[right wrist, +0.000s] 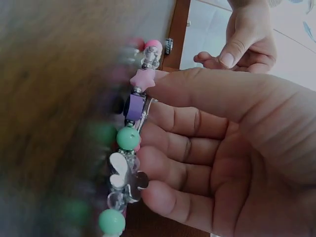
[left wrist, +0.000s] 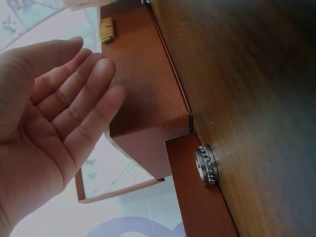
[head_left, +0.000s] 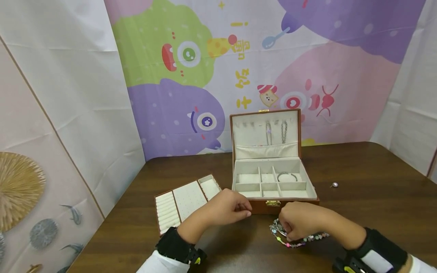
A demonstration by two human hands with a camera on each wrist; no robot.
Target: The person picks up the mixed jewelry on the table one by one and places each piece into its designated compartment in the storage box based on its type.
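My right hand (head_left: 302, 220) reaches down into a pile of jewellery in front of the jewellery box (head_left: 247, 206). Its thumb and fingertips are at a colourful beaded bracelet (right wrist: 128, 138) with a pink star, green beads and a silver butterfly; they seem to pinch it, with a thin silver piece partly hidden behind. More beads (head_left: 288, 244) lie under that hand on the table. My left hand (head_left: 227, 208) hovers by the box's front left corner, fingers loosely bent and holding nothing. In the left wrist view a silver chain-patterned ring (left wrist: 206, 165) stands against the tray's side.
The box lid (head_left: 250, 132) stands raised, with necklaces (head_left: 284, 132) hanging inside. A bangle (head_left: 287, 174) sits in the right rear compartment. The lift-out tray (head_left: 187, 199) lies left of the box. A pearl earring (head_left: 335, 185) lies to the right on the table (head_left: 375, 197).
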